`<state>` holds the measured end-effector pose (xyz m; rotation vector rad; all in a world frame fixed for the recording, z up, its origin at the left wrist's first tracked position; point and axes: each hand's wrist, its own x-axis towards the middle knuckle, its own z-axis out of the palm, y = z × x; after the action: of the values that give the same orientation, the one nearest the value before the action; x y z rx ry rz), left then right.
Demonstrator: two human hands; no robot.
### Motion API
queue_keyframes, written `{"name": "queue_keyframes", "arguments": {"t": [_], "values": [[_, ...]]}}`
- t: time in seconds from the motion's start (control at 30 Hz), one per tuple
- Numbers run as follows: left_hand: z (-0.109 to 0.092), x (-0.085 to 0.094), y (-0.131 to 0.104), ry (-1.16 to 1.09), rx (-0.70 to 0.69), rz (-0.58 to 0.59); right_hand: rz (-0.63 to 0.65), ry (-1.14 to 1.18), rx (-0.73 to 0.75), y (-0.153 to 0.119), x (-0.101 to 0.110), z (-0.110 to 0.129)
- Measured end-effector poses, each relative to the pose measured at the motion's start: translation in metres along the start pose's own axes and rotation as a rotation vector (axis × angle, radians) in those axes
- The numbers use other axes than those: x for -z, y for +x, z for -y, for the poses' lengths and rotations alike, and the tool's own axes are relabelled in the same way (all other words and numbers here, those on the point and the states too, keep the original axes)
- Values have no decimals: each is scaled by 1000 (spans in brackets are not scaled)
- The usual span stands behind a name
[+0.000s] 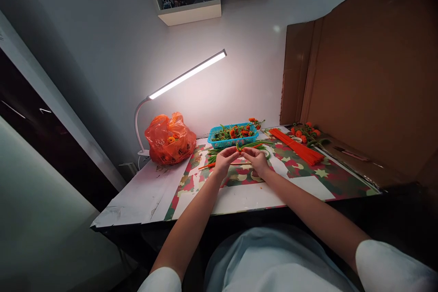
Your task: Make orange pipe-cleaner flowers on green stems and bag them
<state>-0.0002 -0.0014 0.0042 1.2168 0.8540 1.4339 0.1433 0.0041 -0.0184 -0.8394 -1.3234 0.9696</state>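
Pinching a small green-and-orange piece (240, 149), just below frame centre, between drawn-together fingers (232, 151) of left hand (224, 159) and right hand (257, 160). Lying nearby on the worktop (246, 197): green stems (214, 157) and, at centre right, an orange bundle (298, 147). Farther back: a blue basket (232, 143) of orange flowers (233, 133).

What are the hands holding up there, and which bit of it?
The left hand and right hand pinch a small green-and-orange piece between their fingertips. The fingers hide much of it, so exactly which part can't be told.
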Motion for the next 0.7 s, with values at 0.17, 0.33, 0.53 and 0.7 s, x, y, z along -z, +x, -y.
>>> {"name": "queue_keyframes", "arguments": {"t": [0.17,0.33,0.53,0.7], "values": [[-1,0,1,-34,13,23,17,39,-8,3,0,-1],[-1,2,1,-40,77,105,18,62,-8,5,4,2],[-1,6,-1,8,118,176,37,71,-14,5,6,2],[0,11,0,87,156,233,71,77,-35,6,7,1]]}}
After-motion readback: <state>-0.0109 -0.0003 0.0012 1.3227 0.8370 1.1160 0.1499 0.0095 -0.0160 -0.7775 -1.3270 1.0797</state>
